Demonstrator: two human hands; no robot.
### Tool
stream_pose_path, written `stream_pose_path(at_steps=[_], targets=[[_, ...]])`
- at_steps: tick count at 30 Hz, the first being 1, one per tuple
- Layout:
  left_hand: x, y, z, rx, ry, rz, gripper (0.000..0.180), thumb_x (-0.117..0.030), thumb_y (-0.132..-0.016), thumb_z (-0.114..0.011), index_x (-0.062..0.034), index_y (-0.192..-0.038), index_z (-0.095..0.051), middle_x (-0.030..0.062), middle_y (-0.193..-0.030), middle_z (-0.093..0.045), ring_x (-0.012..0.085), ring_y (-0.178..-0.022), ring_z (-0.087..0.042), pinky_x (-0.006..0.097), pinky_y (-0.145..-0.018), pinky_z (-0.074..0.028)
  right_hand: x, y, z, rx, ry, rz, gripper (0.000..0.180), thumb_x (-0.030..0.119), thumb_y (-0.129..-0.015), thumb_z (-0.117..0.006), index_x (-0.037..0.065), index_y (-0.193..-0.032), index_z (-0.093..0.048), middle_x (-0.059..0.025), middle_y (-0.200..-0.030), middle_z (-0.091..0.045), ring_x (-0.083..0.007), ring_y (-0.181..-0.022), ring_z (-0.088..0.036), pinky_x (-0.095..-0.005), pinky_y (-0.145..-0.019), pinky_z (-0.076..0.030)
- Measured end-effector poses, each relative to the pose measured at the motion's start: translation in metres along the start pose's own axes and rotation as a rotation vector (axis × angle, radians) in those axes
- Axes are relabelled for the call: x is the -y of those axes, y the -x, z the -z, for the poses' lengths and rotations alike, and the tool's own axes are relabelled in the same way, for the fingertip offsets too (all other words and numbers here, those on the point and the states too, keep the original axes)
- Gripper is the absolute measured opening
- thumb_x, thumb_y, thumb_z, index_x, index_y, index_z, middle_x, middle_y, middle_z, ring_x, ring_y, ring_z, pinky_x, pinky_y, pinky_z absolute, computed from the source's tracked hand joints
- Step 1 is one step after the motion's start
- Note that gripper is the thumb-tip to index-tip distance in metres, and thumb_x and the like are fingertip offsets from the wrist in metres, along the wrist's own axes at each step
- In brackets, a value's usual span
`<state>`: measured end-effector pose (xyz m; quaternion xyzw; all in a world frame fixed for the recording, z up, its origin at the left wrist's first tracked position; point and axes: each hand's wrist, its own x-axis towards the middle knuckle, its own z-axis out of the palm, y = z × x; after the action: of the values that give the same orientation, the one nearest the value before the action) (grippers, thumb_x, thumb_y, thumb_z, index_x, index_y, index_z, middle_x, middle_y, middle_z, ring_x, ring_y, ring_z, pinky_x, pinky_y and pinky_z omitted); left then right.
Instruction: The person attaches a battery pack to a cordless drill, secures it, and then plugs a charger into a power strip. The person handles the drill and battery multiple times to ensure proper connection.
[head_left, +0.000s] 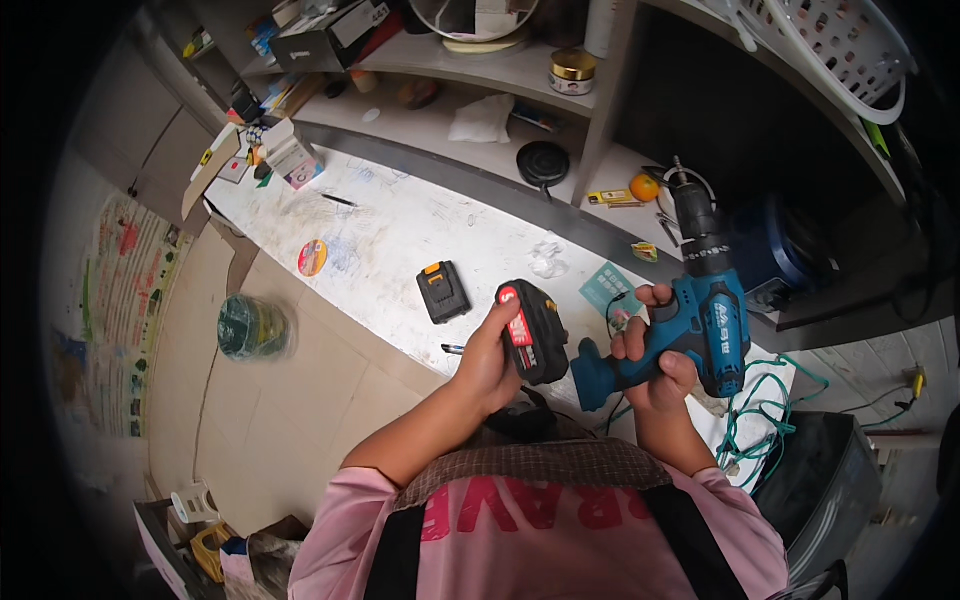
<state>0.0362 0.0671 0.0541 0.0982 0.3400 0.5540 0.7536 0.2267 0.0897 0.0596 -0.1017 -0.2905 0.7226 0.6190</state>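
Two closed grips: left hand on a battery pack, right hand on a drill

The left hand clamps the black pack, thumb lying along its red label; the other fingers are hidden behind it. The right hand is wrapped around the blue drill's handle, fingertips curling over one side and thumb over the other, the palm mostly covered by the tool. The pack is just beside the drill's foot; whether they touch is hard to tell. The chuck's thin tip is lost among small things by the shelf unit. Both forearms come from pink sleeves, the left slanting up rightward, the right leaning slightly left, hands raised before the body over the white table
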Motion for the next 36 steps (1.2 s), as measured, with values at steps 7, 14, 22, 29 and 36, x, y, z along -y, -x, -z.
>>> stream_pose_path(at_steps=[7, 14, 22, 29, 36], targets=[[0.006, 0.014, -0.009, 0.162, -0.035, -0.245, 0.059, -0.036, -0.088, -0.049, -0.0128, -0.138, -0.029, 0.0170, -0.116, -0.050, 0.0351, -0.110, -0.051, 0.049, -0.092, -0.044, -0.006, 0.002, -0.014, -0.025, 0.061, -0.064, 0.073, 0.018, -0.064, -0.065, 0.000, -0.129, -0.036, -0.0112, -0.123, -0.048, -0.0163, -0.063, -0.054, -0.0335, -0.063, -0.045], [0.004, 0.024, -0.021, 0.268, -0.036, -0.406, 0.064, -0.039, -0.091, -0.048, -0.0124, -0.141, -0.017, 0.0139, -0.113, -0.050, 0.0297, -0.104, -0.055, 0.045, -0.092, -0.046, 0.004, 0.010, -0.029, 0.022, 0.108, 0.013, 0.074, 0.018, -0.064, -0.070, 0.001, -0.129, -0.037, -0.0088, -0.120, -0.048, -0.0164, -0.065, -0.056, -0.0327, -0.062, -0.045], [0.005, 0.026, -0.020, 0.297, -0.204, -0.385, 0.079, -0.047, -0.084, -0.059, -0.0111, -0.140, -0.016, 0.0112, -0.112, -0.049, 0.0272, -0.103, -0.055, 0.040, -0.090, -0.046, 0.010, 0.012, -0.033, 0.112, 0.011, -0.071, 0.073, 0.015, -0.064, -0.071, 0.004, -0.129, -0.039, -0.0076, -0.117, -0.048, -0.0171, -0.065, -0.057, -0.0331, -0.062, -0.045], [0.015, 0.035, -0.014, 0.344, -0.370, -0.365, 0.085, -0.053, -0.081, -0.060, -0.0059, -0.137, -0.017, 0.0098, -0.115, -0.046, 0.0196, -0.106, -0.048, 0.034, -0.094, -0.039, 0.025, 0.021, -0.048, 0.069, 0.136, -0.054, 0.070, 0.014, -0.065, -0.074, 0.005, -0.125, -0.039, -0.0076, -0.116, -0.048, -0.0187, -0.064, -0.058, -0.0349, -0.064, -0.045], [0.020, 0.033, -0.012, 0.390, -0.385, -0.453, 0.090, -0.056, -0.080, -0.061, -0.0049, -0.137, -0.014, 0.0106, -0.117, -0.045, 0.0202, -0.107, -0.047, 0.034, -0.093, -0.038, 0.023, 0.014, -0.055, 0.071, 0.151, -0.035, 0.071, 0.016, -0.065, -0.075, 0.000, -0.123, -0.039, -0.0110, -0.114, -0.048, -0.0197, -0.063, -0.059, -0.0353, -0.061, -0.046]])
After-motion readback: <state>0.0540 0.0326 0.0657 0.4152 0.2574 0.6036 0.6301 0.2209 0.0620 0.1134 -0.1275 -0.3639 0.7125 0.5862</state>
